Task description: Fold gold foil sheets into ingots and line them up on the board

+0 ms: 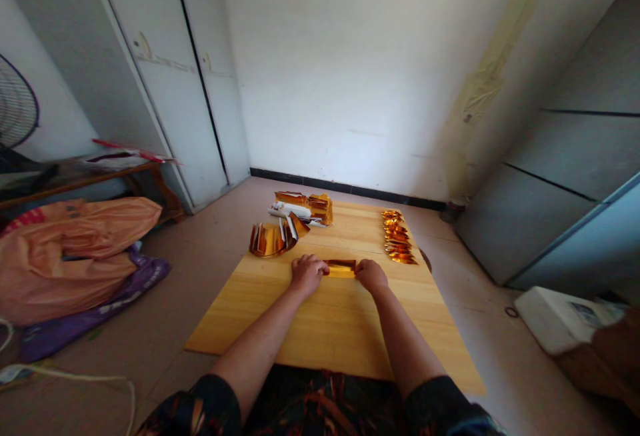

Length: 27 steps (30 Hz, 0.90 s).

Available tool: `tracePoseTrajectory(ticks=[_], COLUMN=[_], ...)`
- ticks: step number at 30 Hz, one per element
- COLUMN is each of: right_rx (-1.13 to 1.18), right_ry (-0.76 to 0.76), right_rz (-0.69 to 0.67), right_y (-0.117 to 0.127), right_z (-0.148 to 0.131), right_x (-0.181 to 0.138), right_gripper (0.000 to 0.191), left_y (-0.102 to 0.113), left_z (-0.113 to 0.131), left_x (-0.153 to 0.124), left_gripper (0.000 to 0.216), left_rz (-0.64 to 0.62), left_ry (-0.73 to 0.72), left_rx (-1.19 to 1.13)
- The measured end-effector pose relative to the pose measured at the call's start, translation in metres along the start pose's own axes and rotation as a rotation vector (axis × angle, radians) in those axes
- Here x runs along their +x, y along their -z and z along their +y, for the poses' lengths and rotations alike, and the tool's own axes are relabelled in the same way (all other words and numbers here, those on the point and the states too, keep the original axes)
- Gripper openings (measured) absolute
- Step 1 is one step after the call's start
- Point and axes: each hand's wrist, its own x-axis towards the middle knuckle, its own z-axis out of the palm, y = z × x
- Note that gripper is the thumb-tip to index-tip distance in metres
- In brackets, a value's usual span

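Observation:
Between my two hands a strip of shiny gold foil paper (pixel 341 269) lies stretched sideways, just above or on the wooden board. My left hand (pixel 308 272) grips its left end with the fingers curled in. At the right end my right hand (pixel 371 276) is closed on the same paper. Beyond my left hand stands a fanned, curved stack of gold paper (pixel 273 239). To the right, a row of folded gold foil pieces (pixel 399 237) lies along the board's edge.
The wooden board (pixel 330 329) spans the space before me. At its far left are more gold paper bundles (pixel 320 208) and a white packet (pixel 290 210). Orange and purple bags (pixel 75 263) lie on the floor at left; a white box (pixel 555 316) sits at right.

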Motion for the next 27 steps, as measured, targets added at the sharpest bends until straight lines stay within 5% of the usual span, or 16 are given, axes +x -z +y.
tracePoseTrajectory(ticks=[7, 11, 19, 27], right_rx=[-0.017, -0.026, 0.043, 0.010], right_ry=[0.005, 0.077, 0.149, 0.193], right_rz=[0.041, 0.121, 0.135, 0.137], right_y=[-0.003, -0.009, -0.012, -0.012], right_z=[0.003, 0.004, 0.001, 0.002], right_x=[0.001, -0.003, -0.009, -0.008], right_gripper=[0.034, 0.027, 0.018, 0.005], left_y=[0.003, 0.003, -0.002, -0.002], left_z=[0.004, 0.005, 0.001, -0.002], left_x=[-0.005, -0.009, -0.009, -0.008], left_gripper=[0.018, 0.010, 0.045, 0.014], left_rz=[-0.004, 0.041, 0.145, 0.155], left_ry=[0.006, -0.040, -0.033, -0.083], left_rx=[0.003, 0.037, 0.035, 0.023])
